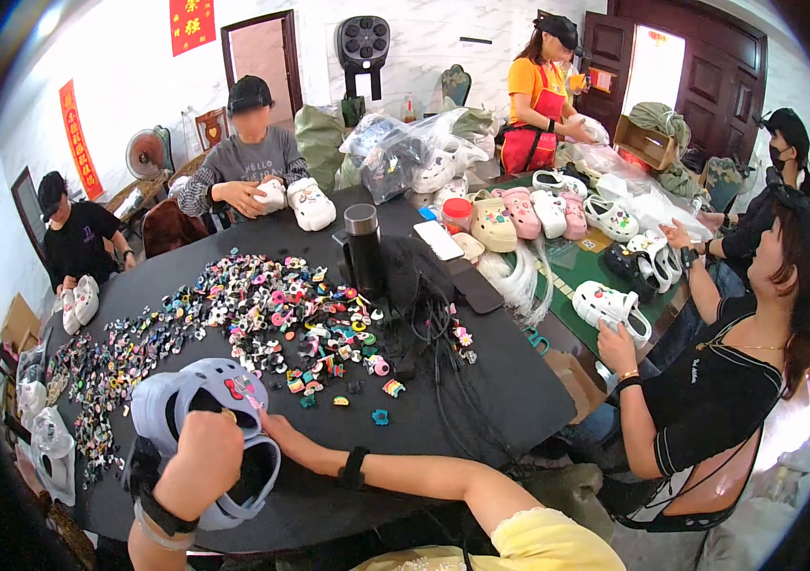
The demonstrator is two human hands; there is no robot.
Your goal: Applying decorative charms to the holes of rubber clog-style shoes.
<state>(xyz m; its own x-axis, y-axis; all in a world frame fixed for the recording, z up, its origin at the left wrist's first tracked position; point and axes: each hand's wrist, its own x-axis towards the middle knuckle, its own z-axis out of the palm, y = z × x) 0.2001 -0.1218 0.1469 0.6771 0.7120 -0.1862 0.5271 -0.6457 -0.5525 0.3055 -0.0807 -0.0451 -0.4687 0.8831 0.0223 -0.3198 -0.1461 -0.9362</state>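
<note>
Two lavender clogs [218, 377], left hand [203, 455] curled gripping them, right hand [283, 440] touching, grip unclear

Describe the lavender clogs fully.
The lavender clogs look like a pair, chunky and foam-like, with shadowed openings. Pink and red charms decorate the upper one. They are tilted, at the near left of the black table. The left hand curls over them; the right hand meets their right side.

A pair of pale lavender clogs [197, 379], one bearing red and pink charms [234, 388], tilts beside the charm pile's [281, 324] near edge.
</note>
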